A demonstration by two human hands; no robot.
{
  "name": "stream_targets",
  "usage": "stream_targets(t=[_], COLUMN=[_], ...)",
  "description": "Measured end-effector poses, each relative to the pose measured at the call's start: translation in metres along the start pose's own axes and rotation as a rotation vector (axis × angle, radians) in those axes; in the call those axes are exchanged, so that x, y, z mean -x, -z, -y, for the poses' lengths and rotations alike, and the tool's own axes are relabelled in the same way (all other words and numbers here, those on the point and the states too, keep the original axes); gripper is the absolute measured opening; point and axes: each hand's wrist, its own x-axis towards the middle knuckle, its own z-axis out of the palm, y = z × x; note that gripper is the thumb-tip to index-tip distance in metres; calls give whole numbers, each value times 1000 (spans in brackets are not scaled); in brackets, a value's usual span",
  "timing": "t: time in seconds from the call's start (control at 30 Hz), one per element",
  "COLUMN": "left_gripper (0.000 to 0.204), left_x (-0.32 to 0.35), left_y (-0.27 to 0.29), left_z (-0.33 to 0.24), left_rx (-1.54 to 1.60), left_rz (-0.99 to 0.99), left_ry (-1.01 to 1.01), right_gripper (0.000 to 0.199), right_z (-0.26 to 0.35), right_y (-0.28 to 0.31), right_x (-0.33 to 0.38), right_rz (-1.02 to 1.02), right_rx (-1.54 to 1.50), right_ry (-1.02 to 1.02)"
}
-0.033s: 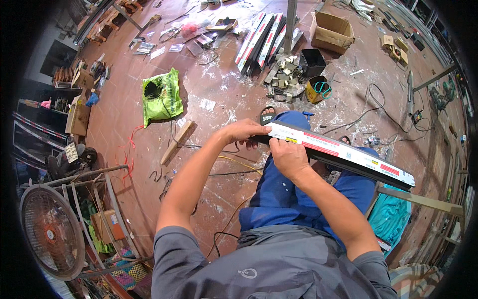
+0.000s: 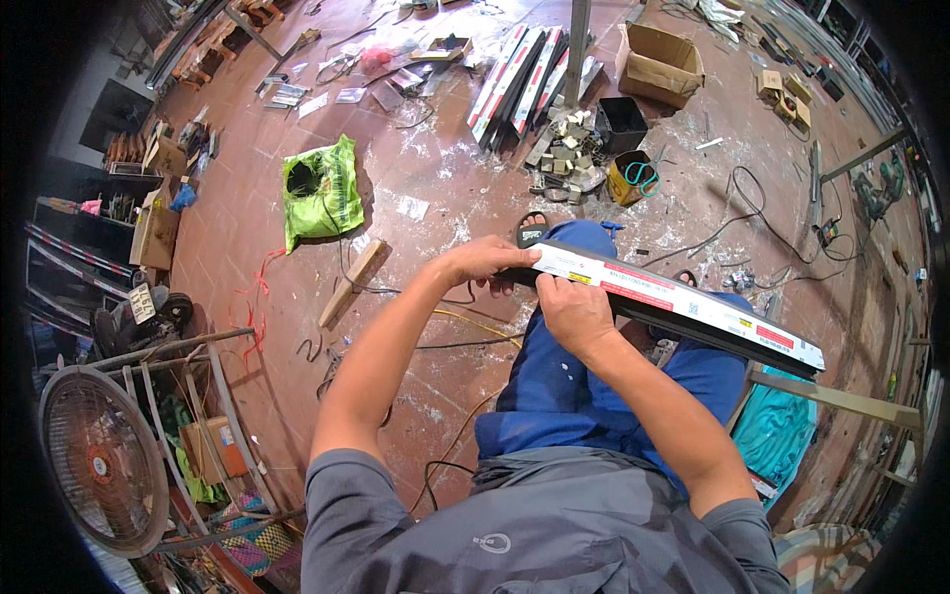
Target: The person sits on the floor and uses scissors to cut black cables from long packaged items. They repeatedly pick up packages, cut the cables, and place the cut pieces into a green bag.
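Across my knees lies a long black metal profile (image 2: 708, 332), its upper face covered with white and red printed film. My left hand (image 2: 482, 263) is closed round its left end, thumb on the top face and fingers underneath. Close beside it, my right hand (image 2: 576, 315) is closed with curled fingers against the near edge, a short way in from that end. The right fingertips are partly hidden, so anything small between them does not show. The profile slants down to the right, and its far end reaches past my right knee.
Ahead stand a pile of small metal pieces (image 2: 566, 158), a black bin (image 2: 621, 124), a tin with scissors (image 2: 625, 180) and similar profiles (image 2: 539, 74). A green sack (image 2: 325, 193) and wooden block (image 2: 352, 284) lie left. Cables (image 2: 708, 238) cross the floor; a fan (image 2: 104, 460) stands near left.
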Motion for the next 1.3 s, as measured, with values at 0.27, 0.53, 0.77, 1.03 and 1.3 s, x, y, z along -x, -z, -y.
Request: stream_targets(t=[0.27,0.53,0.77,1.03,1.3], left_gripper=[67,65,68,64,64], left_x=[-9,-9,-12,-12,-8], left_y=[2,1,2,2,0], left_z=[-11,-5,2,5,-2], left_rx=[74,103,101,103,136], left_rz=[-39,-74,-75,-65,-62], left_ry=[-24,-104,-107,-83,-88], right_gripper=[6,7,4,7,5], right_z=[-8,-32,-94,-165,-274], right_y=[4,28,59,98,134], right_x=[-9,20,84,164,267], right_rz=[74,102,127,184,170], right_rx=[-10,78,166,314,461], right_ry=[-26,-29,-77,-191,-309])
